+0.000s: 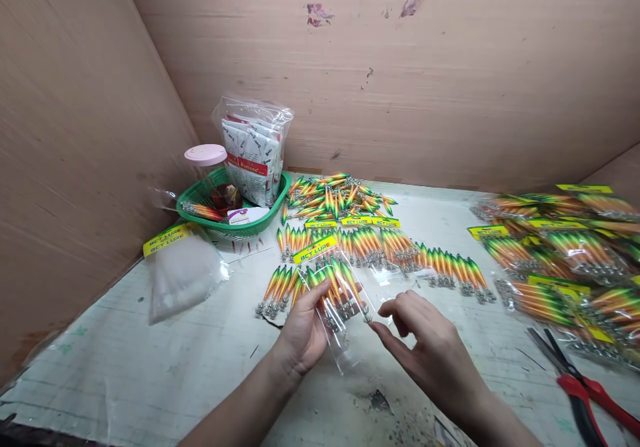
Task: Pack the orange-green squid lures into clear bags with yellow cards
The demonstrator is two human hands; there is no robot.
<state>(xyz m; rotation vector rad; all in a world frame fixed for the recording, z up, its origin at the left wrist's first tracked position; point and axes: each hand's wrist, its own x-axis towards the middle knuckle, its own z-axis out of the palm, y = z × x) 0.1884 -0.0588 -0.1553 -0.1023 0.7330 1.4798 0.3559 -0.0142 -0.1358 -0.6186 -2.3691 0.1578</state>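
My left hand point(306, 330) is closed round a clear plastic bag point(341, 353) with a yellow BCT LURE header. Inside the bag lie several green-and-orange squid jigs point(333, 293) with silver hook crowns at their lower ends. One jig at the right side of the bag has its hooks by my right thumb. My right hand point(425, 340) hovers just right of the bag, thumb and index finger slightly apart, other fingers curled. Behind the bag, more squid jigs point(453, 270) are laid out in rows, some beneath yellow headers point(356, 221).
A heap of loose jigs point(340, 197) lies at the back. Left of it stands a green basket point(273, 217) with a pink-lidded jar point(206, 155) and a bag of packets point(253, 160). Empty header bags point(185, 280) sit at left; filled bags point(545, 300) and red-handled pliers point(575, 380) at right.
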